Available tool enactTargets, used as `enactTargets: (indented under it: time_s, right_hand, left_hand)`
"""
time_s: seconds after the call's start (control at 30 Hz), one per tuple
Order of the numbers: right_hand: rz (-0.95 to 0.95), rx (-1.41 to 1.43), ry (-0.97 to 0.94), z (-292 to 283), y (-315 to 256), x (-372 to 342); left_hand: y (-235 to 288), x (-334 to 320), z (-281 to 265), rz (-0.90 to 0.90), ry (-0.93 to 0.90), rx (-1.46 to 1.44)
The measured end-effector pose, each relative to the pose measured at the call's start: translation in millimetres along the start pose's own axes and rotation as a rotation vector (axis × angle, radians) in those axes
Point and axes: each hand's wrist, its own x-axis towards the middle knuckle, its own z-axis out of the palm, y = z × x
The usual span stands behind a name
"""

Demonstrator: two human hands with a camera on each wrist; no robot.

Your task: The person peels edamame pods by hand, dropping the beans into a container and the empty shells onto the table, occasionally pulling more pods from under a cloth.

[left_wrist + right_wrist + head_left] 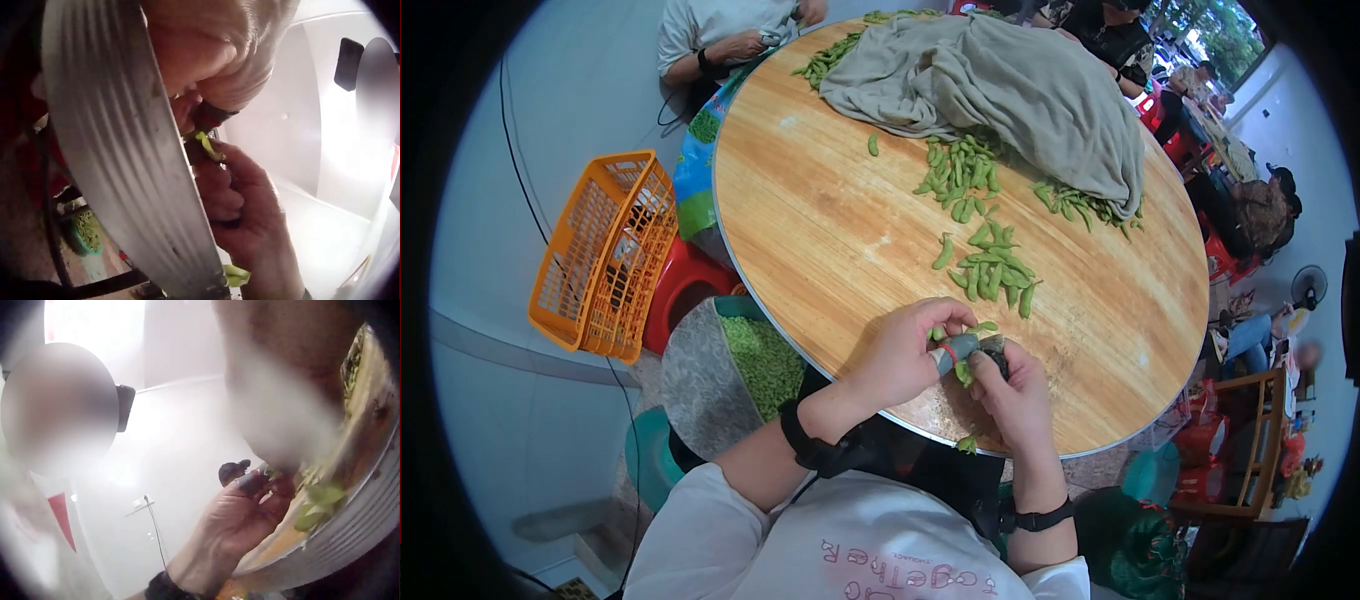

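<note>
Over the near edge of a round wooden table (800,220), both hands meet around a green soybean pod (963,374). My left hand (895,350) pinches it, its thumb wearing a grey cover (956,348) with a red band. From the other side the thumb and fingers of my right hand (1018,388) grip the pod; a dark covering (994,350) shows by its fingertips. More green shows at the left fingers. In the left wrist view a pale green pod (209,147) sticks out between the hands. Fingers partly hide the pod in the right wrist view.
Loose pods (995,270) lie ahead of the hands, trailing from a heap under a grey cloth (1000,75). Shelled green beans (762,365) fill a container below the table's left edge. An orange crate (590,265) stands at left, by a red stool (680,285). Other people sit across.
</note>
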Motion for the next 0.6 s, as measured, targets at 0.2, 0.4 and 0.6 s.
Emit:
enactTargets:
  time_s: [0.2, 0.4, 0.6]
  right_hand:
    - [-0.098, -0.355, -0.053, -11.8, -2.0, -0.7]
    - [-0.096, -0.514, -0.196, -18.9, -8.0, -3.0]
    - [-0.237, -0.863, 0.012, -47.5, -22.1, 18.6]
  left_hand:
    - [11.4, 3.7, -8.7, -0.268, -0.208, -0.152]
    - [13.0, 11.3, -4.3, -0.269, -0.239, 0.187]
    - [2.4, 19.3, 0.1, 0.093, 0.085, 0.697]
